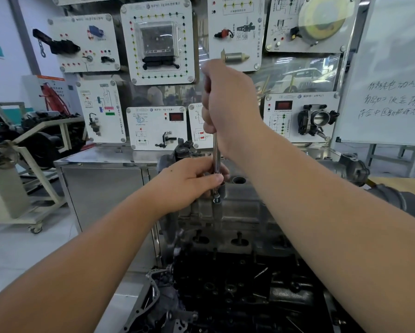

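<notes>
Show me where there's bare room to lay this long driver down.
Best patch: the steel cabinet top, between the instrument panels and its front edge, left of the engine block. A strip of yellow tabletop shows bare at far right. Crowded: the block around the left hand and driver, and the dark casting below, full of holes and bolts.
</notes>
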Motion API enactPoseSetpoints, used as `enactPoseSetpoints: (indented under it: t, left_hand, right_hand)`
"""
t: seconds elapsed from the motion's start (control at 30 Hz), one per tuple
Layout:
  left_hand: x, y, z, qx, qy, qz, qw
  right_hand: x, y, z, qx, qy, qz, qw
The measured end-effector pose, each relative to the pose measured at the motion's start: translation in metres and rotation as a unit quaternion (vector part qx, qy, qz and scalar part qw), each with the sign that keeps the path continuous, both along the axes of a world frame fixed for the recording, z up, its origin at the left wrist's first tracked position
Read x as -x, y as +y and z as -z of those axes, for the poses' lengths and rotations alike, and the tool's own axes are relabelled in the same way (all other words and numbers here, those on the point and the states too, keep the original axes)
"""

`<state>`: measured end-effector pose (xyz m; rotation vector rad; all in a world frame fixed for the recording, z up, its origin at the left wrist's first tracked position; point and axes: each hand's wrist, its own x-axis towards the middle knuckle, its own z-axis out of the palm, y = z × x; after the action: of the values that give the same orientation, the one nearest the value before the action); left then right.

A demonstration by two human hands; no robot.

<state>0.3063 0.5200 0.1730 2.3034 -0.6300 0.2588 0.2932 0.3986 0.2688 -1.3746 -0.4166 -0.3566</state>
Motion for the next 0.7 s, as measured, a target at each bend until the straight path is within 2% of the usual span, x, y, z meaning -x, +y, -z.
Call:
enactPoseSetpoints:
  t: [0.1,0.3,0.47,0.6,0.7]
  left_hand:
    - [-0.001,0.002,0.001,0.003,-0.023,-0.005,1.000]
    - [-0.002,-0.002,0.003,-0.022,-0.060,-0.066,0.996]
    - [-0.001,0.000,0.003,-0.002,-0.043,-0.026,0.999]
    - [-0.003,0.003,0.002,0.015,-0.009,0.021,1.000]
    - [-0.004,0.004,0.002,0.004,-0.026,0.012,1.000]
  right_hand:
    - [-0.001,-0.004,0.002,0.012,0.006,-0.049,0.999]
    - [0.002,0.005,0.011,-0.009,-0.035,0.022,0.999]
    - [0.001,0.001,0.013,-0.046,-0.039,-0.004,0.998]
    - [0.002,-0.004,0.006,-0.024,0.013,-0.068,0.997]
    - [0.001,-0.005,0.005,0.000,0.012,-0.070,0.997]
